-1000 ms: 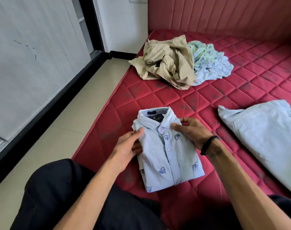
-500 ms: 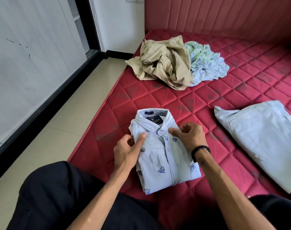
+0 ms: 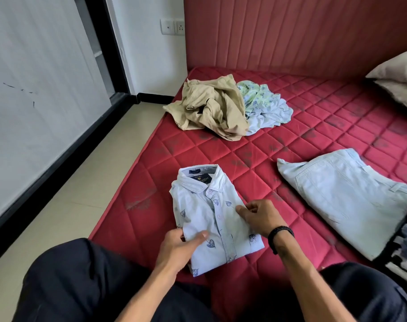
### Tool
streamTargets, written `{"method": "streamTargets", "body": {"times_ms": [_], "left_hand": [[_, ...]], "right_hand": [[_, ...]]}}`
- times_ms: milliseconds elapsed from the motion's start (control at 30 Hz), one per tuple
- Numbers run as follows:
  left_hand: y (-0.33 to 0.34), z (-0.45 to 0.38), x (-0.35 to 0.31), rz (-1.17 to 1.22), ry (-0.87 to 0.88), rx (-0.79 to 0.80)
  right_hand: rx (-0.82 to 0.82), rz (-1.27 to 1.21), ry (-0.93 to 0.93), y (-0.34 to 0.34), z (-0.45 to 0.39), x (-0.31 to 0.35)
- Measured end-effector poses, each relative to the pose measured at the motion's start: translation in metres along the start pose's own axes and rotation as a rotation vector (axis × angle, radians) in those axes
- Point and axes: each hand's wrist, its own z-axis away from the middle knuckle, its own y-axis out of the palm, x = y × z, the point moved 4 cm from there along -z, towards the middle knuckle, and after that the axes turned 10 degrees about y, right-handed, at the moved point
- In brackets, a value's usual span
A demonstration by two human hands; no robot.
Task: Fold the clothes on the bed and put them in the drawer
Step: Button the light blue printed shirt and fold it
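A folded light-blue shirt [image 3: 209, 212] with a leaf print lies collar-up near the front edge of the red quilted bed [image 3: 314, 140]. My left hand [image 3: 181, 246] grips its lower left edge, thumb on top and fingers tucked under the fabric. My right hand [image 3: 259, 214] rests on the shirt's right side with curled fingers pinching the cloth. Folded pale-blue jeans [image 3: 344, 198] lie to the right. Further back sit a crumpled beige garment [image 3: 211, 108] and a crumpled green-and-blue floral garment [image 3: 265, 105]. No drawer is in view.
A black-and-white striped item [image 3: 404, 247] sits at the right edge by the jeans. Pillows [image 3: 399, 77] lie at the far right against the red headboard [image 3: 290, 31]. Tiled floor [image 3: 82, 182] and a white wardrobe door [image 3: 35, 89] are on the left.
My left hand slid from the shirt's collar area down to its lower left edge. My right hand moved down the right side. The camera tilted up, showing headboard and pillows.
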Motion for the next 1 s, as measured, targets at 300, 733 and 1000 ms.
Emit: {"method": "streamTargets", "body": {"times_ms": [300,733,1000], "left_hand": [[-0.012,0.005,0.005,0.032,0.166,-0.258],[-0.015,-0.005,-0.001,-0.594,0.227,-0.259],[0.039,-0.020,-0.007,0.186,-0.193,-0.308]], "right_hand": [[-0.024,0.013,0.020,0.007,-0.005,-0.006],[0.038,-0.055,0.130,0.013,-0.012,0.000],[0.312,-0.139,0.212,0.004,-0.013,0.002]]}}
